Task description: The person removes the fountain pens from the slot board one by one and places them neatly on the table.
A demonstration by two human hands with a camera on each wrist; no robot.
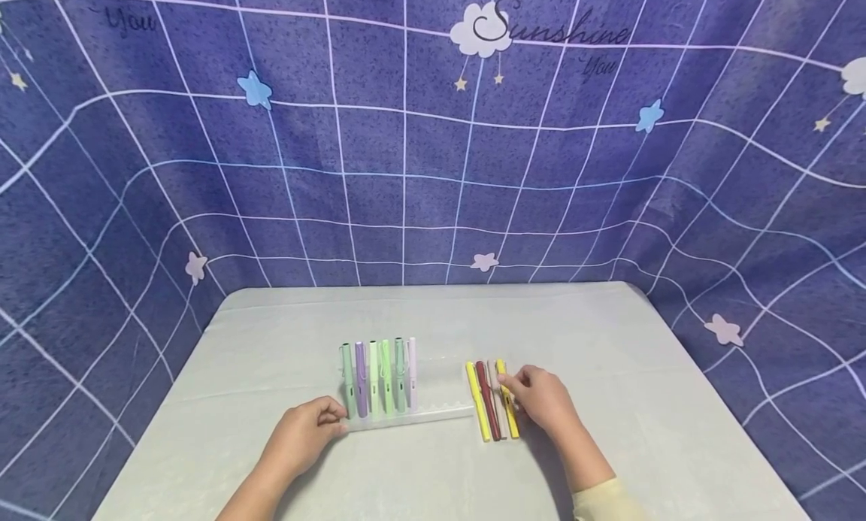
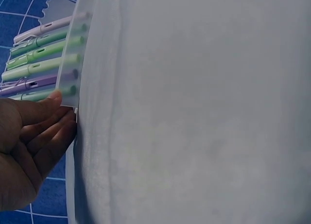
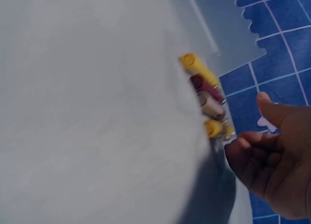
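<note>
A clear pen rack (image 1: 443,413) holds several pens in a row at its left part: green (image 1: 348,382), purple (image 1: 361,382), pale green, bright green and lilac (image 1: 413,374). My left hand (image 1: 306,434) touches the rack's left end; in the left wrist view its thumb (image 2: 54,98) rests at the corner and the fingers lie loosely beside it. Right of the rack lie a light yellow pen (image 1: 477,401), a dark red pen (image 1: 488,401), a beige pen (image 1: 499,412) and a deeper yellow pen (image 1: 512,419). My right hand (image 1: 541,397) is beside that last one, thumb and fingers apart in the right wrist view.
A pale cloth covers the table (image 1: 406,476). Behind it and along both sides hangs a blue curtain (image 1: 379,205) with a grid, stars and clouds. The rack's right part, with its scalloped edge (image 3: 250,27), stands close to the loose pens.
</note>
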